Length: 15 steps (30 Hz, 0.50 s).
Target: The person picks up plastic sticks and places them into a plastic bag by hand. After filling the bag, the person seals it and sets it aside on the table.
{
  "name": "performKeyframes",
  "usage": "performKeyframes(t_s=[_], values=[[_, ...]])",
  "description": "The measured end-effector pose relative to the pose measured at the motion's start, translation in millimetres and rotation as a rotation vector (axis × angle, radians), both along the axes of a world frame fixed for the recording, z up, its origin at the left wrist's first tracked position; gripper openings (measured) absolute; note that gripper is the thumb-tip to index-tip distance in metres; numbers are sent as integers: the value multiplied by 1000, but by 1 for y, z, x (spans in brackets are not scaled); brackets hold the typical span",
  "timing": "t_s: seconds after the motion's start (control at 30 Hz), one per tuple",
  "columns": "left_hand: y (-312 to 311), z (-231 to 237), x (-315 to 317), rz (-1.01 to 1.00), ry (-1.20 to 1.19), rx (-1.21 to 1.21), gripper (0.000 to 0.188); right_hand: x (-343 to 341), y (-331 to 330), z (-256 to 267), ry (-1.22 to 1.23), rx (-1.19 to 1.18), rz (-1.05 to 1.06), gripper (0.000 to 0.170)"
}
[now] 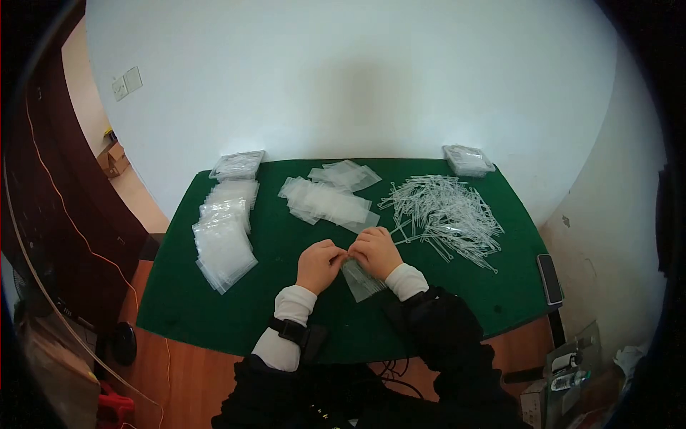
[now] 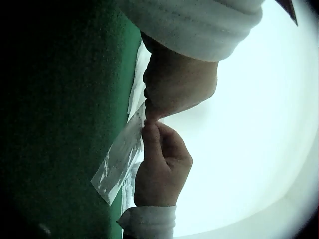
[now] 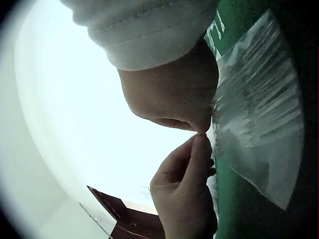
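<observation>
A clear plastic bag [image 1: 363,284] with thin clear sticks inside hangs from both hands over the green table. My left hand [image 1: 319,267] pinches its top edge between thumb and fingers. Right beside it, my right hand [image 1: 376,252] pinches the same edge, the fingertips of both hands meeting. In the left wrist view the bag [image 2: 118,162] slants down from the fingertips. The right wrist view shows the sticks lying side by side within the bag [image 3: 259,107]. The top edge is mostly hidden by the fingers.
Flat clear bags [image 1: 329,202] lie beyond the hands, and a fanned row of bags [image 1: 225,247] at left. Loose clear sticks [image 1: 450,214] are heaped at right. Filled packs [image 1: 238,165] stand at the back corners. A phone [image 1: 549,279] lies on the right edge.
</observation>
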State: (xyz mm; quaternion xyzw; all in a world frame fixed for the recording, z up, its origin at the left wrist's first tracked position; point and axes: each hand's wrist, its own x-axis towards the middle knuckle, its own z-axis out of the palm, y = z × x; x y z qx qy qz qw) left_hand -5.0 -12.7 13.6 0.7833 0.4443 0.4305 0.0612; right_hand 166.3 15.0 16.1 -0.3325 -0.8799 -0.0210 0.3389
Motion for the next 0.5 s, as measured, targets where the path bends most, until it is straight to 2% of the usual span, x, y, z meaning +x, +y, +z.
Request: performKeyframes(t_s=[0.3,0.43,0.5], values=[[5,-10,-4,18,-101,-170,10,17,11,-4,87,-46,-89,4],[7,-13,-6,2,-232,-297,13,19,15,-8,182,-174,-64,5],[6,-10,-8,-21,-245,-379,15,18,15,-9,332,-315,-51,6]])
